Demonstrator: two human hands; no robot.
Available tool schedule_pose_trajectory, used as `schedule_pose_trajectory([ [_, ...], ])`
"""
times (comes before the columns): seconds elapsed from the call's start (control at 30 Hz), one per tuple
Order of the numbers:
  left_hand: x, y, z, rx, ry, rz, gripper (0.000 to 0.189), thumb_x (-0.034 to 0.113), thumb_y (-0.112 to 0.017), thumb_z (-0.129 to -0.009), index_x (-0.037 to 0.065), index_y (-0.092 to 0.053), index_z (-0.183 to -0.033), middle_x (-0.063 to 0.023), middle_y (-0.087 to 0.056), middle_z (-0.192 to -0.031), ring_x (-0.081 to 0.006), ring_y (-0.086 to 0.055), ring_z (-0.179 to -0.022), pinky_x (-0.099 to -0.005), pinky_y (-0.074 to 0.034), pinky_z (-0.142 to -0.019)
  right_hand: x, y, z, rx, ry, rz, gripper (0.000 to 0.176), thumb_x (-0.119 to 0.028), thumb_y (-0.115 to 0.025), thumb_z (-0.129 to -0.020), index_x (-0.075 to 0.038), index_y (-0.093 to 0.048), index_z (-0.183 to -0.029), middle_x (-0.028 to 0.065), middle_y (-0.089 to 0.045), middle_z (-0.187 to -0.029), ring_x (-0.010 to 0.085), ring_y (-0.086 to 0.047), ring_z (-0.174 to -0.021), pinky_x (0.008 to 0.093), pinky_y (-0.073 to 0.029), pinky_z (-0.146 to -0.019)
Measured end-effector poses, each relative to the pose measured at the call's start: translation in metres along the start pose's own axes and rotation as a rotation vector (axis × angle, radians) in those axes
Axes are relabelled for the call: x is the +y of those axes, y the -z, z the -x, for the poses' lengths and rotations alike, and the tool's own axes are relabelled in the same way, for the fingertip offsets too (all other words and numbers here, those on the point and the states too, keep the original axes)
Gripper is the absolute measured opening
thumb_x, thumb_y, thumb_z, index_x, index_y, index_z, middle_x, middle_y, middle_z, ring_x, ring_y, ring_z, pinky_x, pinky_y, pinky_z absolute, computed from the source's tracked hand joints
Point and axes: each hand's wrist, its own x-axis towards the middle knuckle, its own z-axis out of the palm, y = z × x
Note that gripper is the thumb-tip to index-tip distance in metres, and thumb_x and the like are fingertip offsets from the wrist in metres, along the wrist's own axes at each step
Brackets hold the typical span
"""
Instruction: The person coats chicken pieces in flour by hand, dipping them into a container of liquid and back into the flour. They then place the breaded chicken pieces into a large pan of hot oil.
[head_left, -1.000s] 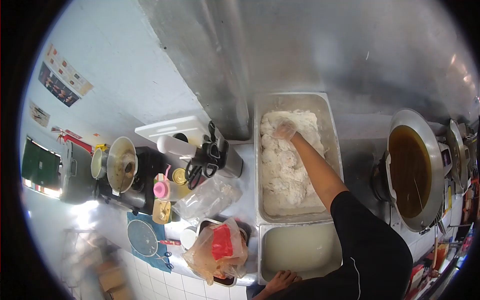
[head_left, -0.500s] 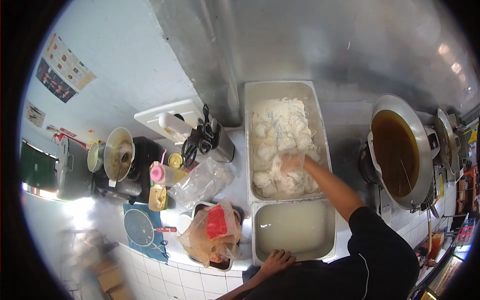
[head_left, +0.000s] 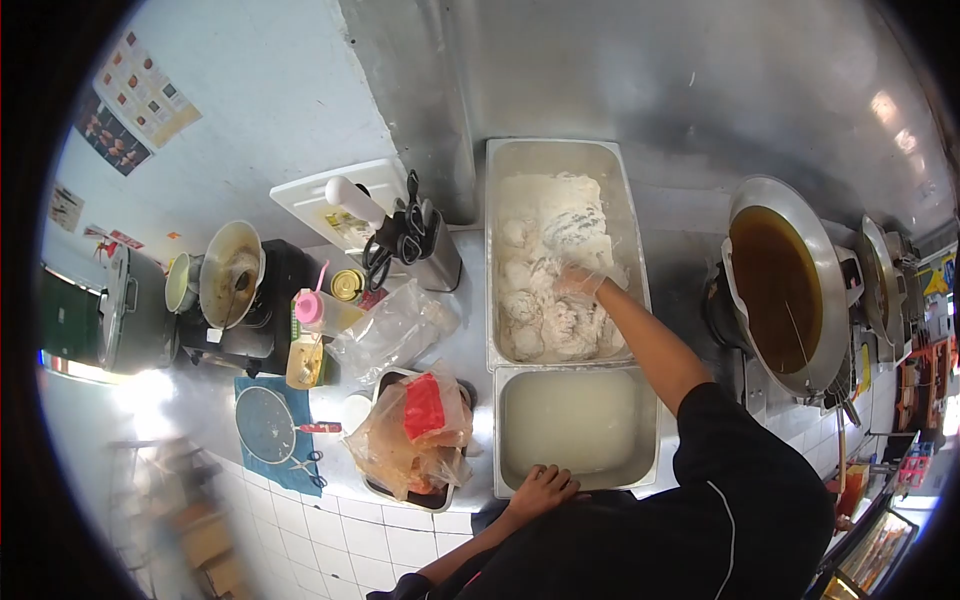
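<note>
One fisheye head camera looks steeply down, close over the counter (head_left: pixel 465 300) and the flour tray (head_left: pixel 550 158)

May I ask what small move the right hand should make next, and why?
Probably close the right hand on the coated piece beside it and turn it over: the gloved hand rests among lumpy, unevenly floured pieces in the flour tray, with loose flour heaped behind.

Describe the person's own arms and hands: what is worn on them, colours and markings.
The right hand wears a thin, see-through disposable glove, whitened with flour. The left hand is bare, with no glove. Both forearms are uncovered. The black short sleeve on the right arm carries a thin white seam line. No watch or ring can be made out.
</note>
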Motion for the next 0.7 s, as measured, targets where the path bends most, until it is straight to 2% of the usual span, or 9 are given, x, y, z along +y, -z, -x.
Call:
schedule_pose_trajectory([
  [0.2,0.000,-0.007,0.000,0.079,0.013,-0.002,0.025,0.043,-0.067,-0.089,0.020,-0.061,-0.095,0.0006,-0.053,-0.091,-0.0172,-0.057,-0.087,-0.0355,-0.045,-0.076,0.015,0.040,0.063,0.221,-0.074,-0.762,0.039,-0.034,-0.050,-0.099,-0.009,-0.061,-0.127,0.0154,-0.067,-0.114,0.0308,-0.064,-0.103,0.0430,-0.053,-0.088],
  [0.27,0.000,-0.009,-0.002,0.100,0.009,-0.003,0.028,0.046,-0.068,-0.089,0.020,-0.061,-0.093,0.0006,-0.053,-0.089,-0.0172,-0.057,-0.086,-0.0352,-0.045,-0.074,0.029,0.028,0.064,-0.034,-0.095,-0.032,0.041,-0.035,-0.049,-0.101,-0.010,-0.060,-0.131,0.0162,-0.067,-0.119,0.0317,-0.065,-0.108,0.0432,-0.053,-0.092],
  [0.3,0.000,-0.007,-0.003,0.104,0.004,-0.006,0.029,0.048,-0.068,-0.088,0.019,-0.061,-0.092,0.0006,-0.053,-0.089,-0.0171,-0.057,-0.085,-0.0351,-0.045,-0.074,0.017,0.034,0.071,-0.238,-0.192,0.224,0.048,-0.039,-0.047,-0.101,-0.010,-0.059,-0.136,0.0181,-0.068,-0.117,0.0314,-0.064,-0.109,0.0428,-0.050,-0.097],
  [0.33,0.000,-0.006,-0.003,0.111,-0.001,-0.012,0.031,0.049,-0.069,-0.088,0.019,-0.062,-0.091,0.0007,-0.053,-0.088,-0.0171,-0.057,-0.085,-0.0350,-0.045,-0.074,0.031,-0.021,0.067,0.064,-0.361,-0.137,0.054,-0.046,-0.042,-0.101,-0.009,-0.058,-0.138,0.0221,-0.062,-0.131,0.0333,-0.057,-0.124,0.0413,-0.044,-0.107],
  [0.4,0.000,-0.006,-0.002,0.095,-0.008,-0.020,0.030,0.049,-0.068,-0.088,0.019,-0.062,-0.091,0.0008,-0.054,-0.088,-0.0170,-0.057,-0.085,-0.0350,-0.045,-0.074,0.055,-0.087,0.040,-0.010,-0.376,-0.528,0.051,-0.043,-0.047,-0.101,-0.009,-0.057,-0.138,0.0173,-0.058,-0.135,0.0298,-0.054,-0.126,0.0430,-0.042,-0.109],
  [0.47,-0.002,-0.008,-0.001,0.099,-0.010,-0.030,0.030,0.049,-0.068,-0.088,0.019,-0.062,-0.090,0.0008,-0.054,-0.089,-0.0170,-0.057,-0.085,-0.0350,-0.045,-0.073,0.063,-0.112,0.020,-0.085,-0.371,-0.912,0.049,-0.041,-0.052,-0.100,-0.009,-0.056,-0.137,0.0125,-0.055,-0.139,0.0262,-0.050,-0.128,0.0447,-0.039,-0.111],
  [0.53,-0.002,-0.009,-0.002,0.116,-0.012,-0.030,0.030,0.049,-0.068,-0.089,0.019,-0.062,-0.090,0.0008,-0.054,-0.089,-0.0170,-0.057,-0.085,-0.0350,-0.045,-0.073,0.060,-0.116,0.020,-0.169,-0.360,-1.295,0.047,-0.039,-0.057,-0.100,-0.010,-0.055,-0.137,0.0077,-0.052,-0.143,0.0227,-0.047,-0.131,0.0464,-0.037,-0.113],
  [0.6,0.000,-0.004,-0.004,0.100,-0.008,-0.017,0.030,0.048,-0.068,-0.089,0.019,-0.062,-0.089,0.0008,-0.054,-0.089,-0.0171,-0.057,-0.086,-0.0352,-0.045,-0.074,0.043,-0.100,0.040,-0.020,-0.337,-1.436,0.047,-0.038,-0.054,-0.101,-0.010,-0.056,-0.138,0.0088,-0.052,-0.144,0.0231,-0.047,-0.132,0.0438,-0.038,-0.112],
  [0.7,0.001,0.000,-0.006,0.099,0.004,-0.021,0.030,0.048,-0.068,-0.089,0.019,-0.062,-0.088,0.0006,-0.054,-0.088,-0.0174,-0.057,-0.086,-0.0355,-0.045,-0.074,-0.016,-0.015,0.082,0.152,-0.300,-1.433,0.047,-0.037,-0.053,-0.101,-0.008,-0.057,-0.137,0.0119,-0.055,-0.141,0.0254,-0.049,-0.132,0.0453,-0.041,-0.109],
])
